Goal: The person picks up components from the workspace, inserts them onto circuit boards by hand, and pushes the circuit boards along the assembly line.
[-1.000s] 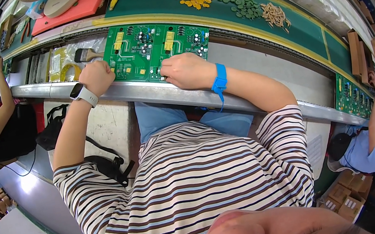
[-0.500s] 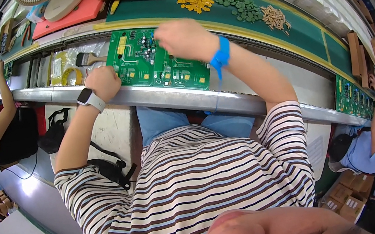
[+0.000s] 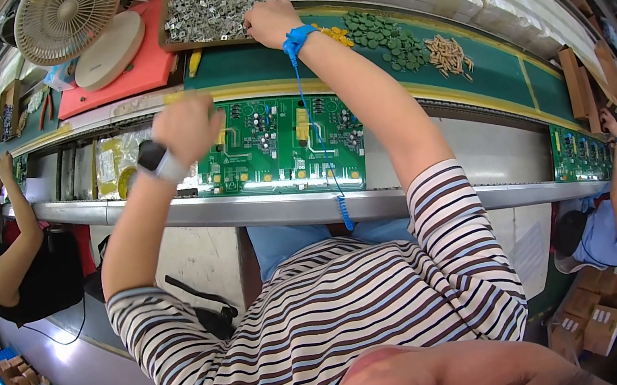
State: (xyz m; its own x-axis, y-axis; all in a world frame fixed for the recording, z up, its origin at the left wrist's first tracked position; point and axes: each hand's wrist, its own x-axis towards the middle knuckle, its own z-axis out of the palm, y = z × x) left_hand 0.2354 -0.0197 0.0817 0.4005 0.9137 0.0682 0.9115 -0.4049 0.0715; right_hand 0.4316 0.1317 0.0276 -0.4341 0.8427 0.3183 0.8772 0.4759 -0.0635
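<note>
My right hand reaches to the right front corner of a shallow tray full of small silver metal parts. Its fingers are curled at the parts; what they hold, if anything, is hidden. A blue wrist strap with a coiled cord is on that wrist. My left hand, smeared by motion, hovers over the left edge of a green circuit board, its fingers bent. A second green circuit board lies beside it to the right. Both carry small components and yellow parts.
Beyond the boards, a green belt bears piles of yellow discs, green discs and tan pieces. A fan stands at back left on a red mat. A metal rail runs in front; people work at both sides.
My right hand has moved from above the boards up to the tray of metal parts. My left hand has risen from the board's left edge. The view has tilted, showing more of the back.
</note>
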